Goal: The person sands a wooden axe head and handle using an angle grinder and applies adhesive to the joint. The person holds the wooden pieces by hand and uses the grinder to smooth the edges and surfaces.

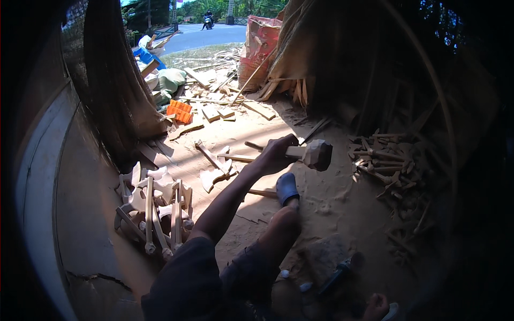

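My left hand reaches forward over the sandy floor, closed around the pale handle of a wooden club with a chunky, faceted head. The head points right, its far end in shadow. At the lower edge my right hand shows only in part, in deep shade, with curled fingers; what they hold, if anything, is hidden. A pale object is beside it. Below the club, my foot in a grey clog rests on the floor. A wooden axe-shaped piece lies left of that foot.
A pile of carved wooden axe shapes is at left; a heap of slim wooden pieces lies in shade at right. A dark elongated tool is nearer me. Farther off are offcuts, an orange block and a red sack.
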Tool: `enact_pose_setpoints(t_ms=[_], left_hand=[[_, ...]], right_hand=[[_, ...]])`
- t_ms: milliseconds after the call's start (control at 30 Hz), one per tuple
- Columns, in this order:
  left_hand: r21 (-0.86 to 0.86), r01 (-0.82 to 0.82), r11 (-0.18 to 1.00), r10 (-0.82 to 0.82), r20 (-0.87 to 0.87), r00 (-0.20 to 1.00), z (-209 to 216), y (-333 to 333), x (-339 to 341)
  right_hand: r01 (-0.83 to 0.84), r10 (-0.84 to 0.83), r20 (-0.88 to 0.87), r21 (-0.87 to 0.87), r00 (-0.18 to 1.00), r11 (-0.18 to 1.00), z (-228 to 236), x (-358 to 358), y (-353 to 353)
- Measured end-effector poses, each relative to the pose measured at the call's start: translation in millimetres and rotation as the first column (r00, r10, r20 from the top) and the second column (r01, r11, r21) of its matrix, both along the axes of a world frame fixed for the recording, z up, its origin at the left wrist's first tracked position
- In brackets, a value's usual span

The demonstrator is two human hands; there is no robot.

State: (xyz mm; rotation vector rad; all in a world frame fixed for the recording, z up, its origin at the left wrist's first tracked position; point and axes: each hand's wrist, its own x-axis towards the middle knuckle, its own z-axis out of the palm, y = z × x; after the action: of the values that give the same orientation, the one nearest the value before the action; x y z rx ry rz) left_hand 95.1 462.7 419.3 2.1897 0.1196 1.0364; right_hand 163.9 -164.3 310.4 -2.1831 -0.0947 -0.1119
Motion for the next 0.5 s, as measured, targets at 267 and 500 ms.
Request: enact_pose_setpoints(t_ms=[267,500], left_hand=[[0.546,0.056,0.836,0.36,-0.623,0.694,-142,97,-240],[0.718,0.088,0.691,0.713,-0.655,-0.251,-225,148,-484]], right_hand=[[-0.361,0.31,-0.222,-0.245,0.924,0.9,21,-14,25],[-0.344,0.303,-0.344,-0.065,0.889,0.937,-29,11,17]])
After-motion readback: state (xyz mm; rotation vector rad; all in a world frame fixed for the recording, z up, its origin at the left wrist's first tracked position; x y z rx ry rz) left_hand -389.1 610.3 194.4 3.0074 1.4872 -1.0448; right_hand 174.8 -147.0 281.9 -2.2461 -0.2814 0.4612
